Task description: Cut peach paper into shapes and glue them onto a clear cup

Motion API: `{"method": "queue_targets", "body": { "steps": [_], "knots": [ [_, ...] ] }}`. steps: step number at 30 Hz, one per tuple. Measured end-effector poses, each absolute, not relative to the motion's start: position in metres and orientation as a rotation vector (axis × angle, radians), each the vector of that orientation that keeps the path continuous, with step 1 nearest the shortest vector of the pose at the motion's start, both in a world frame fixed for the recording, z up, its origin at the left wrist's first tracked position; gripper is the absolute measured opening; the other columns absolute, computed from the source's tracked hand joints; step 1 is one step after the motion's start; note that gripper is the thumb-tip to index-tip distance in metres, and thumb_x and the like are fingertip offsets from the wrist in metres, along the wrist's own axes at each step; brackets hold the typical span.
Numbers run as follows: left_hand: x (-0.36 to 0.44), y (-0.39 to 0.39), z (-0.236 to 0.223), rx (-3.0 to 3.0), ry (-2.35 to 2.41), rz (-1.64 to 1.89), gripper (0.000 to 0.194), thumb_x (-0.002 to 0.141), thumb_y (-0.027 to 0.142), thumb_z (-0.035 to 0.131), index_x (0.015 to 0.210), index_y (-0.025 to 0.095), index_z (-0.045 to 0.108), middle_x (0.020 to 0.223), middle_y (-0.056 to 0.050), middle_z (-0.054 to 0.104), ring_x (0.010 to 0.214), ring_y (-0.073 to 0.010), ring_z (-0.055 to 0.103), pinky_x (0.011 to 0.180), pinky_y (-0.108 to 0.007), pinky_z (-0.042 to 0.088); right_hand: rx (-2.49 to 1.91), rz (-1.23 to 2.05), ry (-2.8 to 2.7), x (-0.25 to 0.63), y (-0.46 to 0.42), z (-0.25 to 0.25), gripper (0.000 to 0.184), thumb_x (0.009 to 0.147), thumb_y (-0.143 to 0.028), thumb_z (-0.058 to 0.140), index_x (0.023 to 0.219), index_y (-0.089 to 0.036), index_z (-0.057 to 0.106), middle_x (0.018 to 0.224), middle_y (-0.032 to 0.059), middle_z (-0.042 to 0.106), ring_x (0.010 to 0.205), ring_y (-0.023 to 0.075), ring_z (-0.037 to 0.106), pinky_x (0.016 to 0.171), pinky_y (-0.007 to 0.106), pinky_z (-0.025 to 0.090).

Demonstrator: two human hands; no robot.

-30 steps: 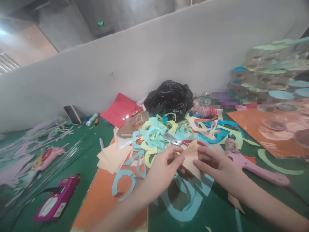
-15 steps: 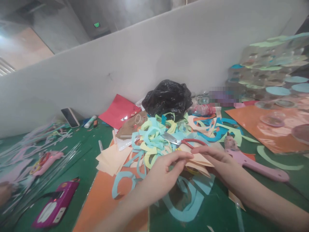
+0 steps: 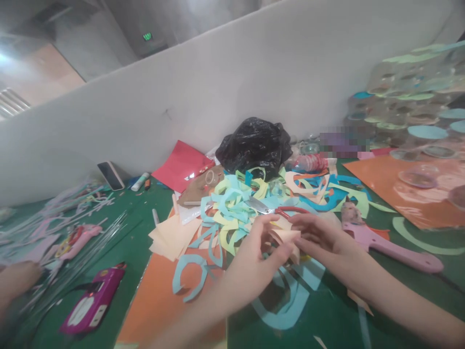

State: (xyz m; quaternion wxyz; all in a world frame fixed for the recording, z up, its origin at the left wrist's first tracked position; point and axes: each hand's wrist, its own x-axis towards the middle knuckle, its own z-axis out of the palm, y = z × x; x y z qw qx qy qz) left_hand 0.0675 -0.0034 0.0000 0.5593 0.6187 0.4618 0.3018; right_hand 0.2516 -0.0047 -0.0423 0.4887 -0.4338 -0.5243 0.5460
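Observation:
Between my two hands are some pieces of cream paper (image 3: 286,236), curled upward. My left hand (image 3: 267,252) pinches them from the left, thumb in front and fingers behind. From the right, my right hand (image 3: 319,235) grips the same paper with bent fingers; part of its grip is hidden. Just beyond the hands lie scissors (image 3: 259,206) with red handles, resting on a heap of cut paper scraps (image 3: 232,198) in light blue, green and yellow. Light blue paper rings (image 3: 283,310) lie below my hands. A stack of cream paper sheets (image 3: 174,235) sits to the left.
A pink glue gun (image 3: 395,249) lies on the right, near an orange sheet (image 3: 392,189) with clear cups. A black plastic bag (image 3: 254,145) stands against the wall. At left are a purple device (image 3: 94,298), a phone (image 3: 111,175) and another person's hand (image 3: 22,278).
The cream paper, flatter before, is now bent into a curl between my hands. My fingers have curled closer around it. The other person's hand has come further into view at left.

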Motion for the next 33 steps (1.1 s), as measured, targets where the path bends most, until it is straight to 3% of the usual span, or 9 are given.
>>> {"method": "queue_targets", "body": {
  "steps": [2,5,9,15,18,26,33],
  "knots": [
    [0.07,-0.004,-0.004,1.355,1.085,0.715,0.051,0.089,0.05,0.063,0.127,0.022,0.043,0.087,-0.002,0.065,0.083,-0.0176,0.066,0.075,-0.03,0.048,-1.066,1.338,-1.276,0.25,-0.006,-0.04,0.051,0.081,-0.063,0.071,0.112,-0.023,0.063,0.116,0.0108,0.068,0.101,0.0247,0.07,0.082,0.035,0.062],
    [0.073,-0.002,-0.007,1.209,1.021,0.693,0.041,0.088,0.052,0.063,0.109,0.02,0.048,0.077,0.0,0.065,0.075,-0.016,0.066,0.072,-0.028,0.049,-1.104,1.325,-1.324,0.249,-0.008,-0.033,0.054,0.081,-0.066,0.07,0.111,-0.022,0.063,0.113,0.0116,0.068,0.099,0.0255,0.07,0.082,0.036,0.062],
    [0.075,0.001,-0.006,1.122,1.061,0.736,0.036,0.085,0.05,0.067,0.096,0.018,0.054,0.082,-0.002,0.066,0.074,-0.0145,0.066,0.07,-0.026,0.052,-1.17,1.188,-1.387,0.251,-0.009,-0.027,0.048,0.085,-0.064,0.065,0.109,-0.023,0.065,0.108,0.0098,0.069,0.096,0.0244,0.069,0.079,0.033,0.062],
    [0.078,0.0,-0.003,0.919,0.916,0.802,0.031,0.086,0.041,0.069,0.098,0.018,0.051,0.085,-0.003,0.067,0.075,-0.0159,0.07,0.076,-0.032,0.058,-1.186,1.143,-1.484,0.252,-0.013,-0.031,0.035,0.093,-0.053,0.055,0.111,-0.025,0.065,0.114,0.0076,0.068,0.098,0.0223,0.068,0.076,0.03,0.061],
    [0.077,-0.001,-0.004,0.923,0.886,0.772,0.031,0.09,0.041,0.065,0.104,0.019,0.047,0.081,-0.003,0.069,0.069,-0.0155,0.071,0.072,-0.031,0.058,-1.178,1.207,-1.524,0.251,-0.013,-0.032,0.036,0.095,-0.051,0.05,0.114,-0.024,0.064,0.116,0.0079,0.068,0.1,0.0233,0.068,0.074,0.03,0.061],
    [0.076,-0.002,-0.008,0.992,0.878,0.727,0.035,0.094,0.057,0.049,0.098,0.022,0.043,0.063,0.003,0.063,0.05,-0.0135,0.065,0.053,-0.025,0.054,-1.181,1.219,-1.555,0.251,-0.011,-0.031,0.035,0.094,-0.054,0.052,0.101,-0.022,0.064,0.093,0.0053,0.072,0.085,0.0214,0.07,0.074,0.031,0.058],
    [0.075,-0.007,-0.006,1.06,0.952,0.755,0.038,0.094,0.061,0.046,0.093,0.023,0.047,0.059,0.004,0.059,0.046,-0.0136,0.062,0.049,-0.025,0.052,-1.181,1.222,-1.452,0.249,-0.017,-0.03,0.038,0.093,-0.058,0.053,0.092,-0.022,0.065,0.086,0.0033,0.069,0.082,0.0195,0.068,0.075,0.029,0.056]
  ]
}}
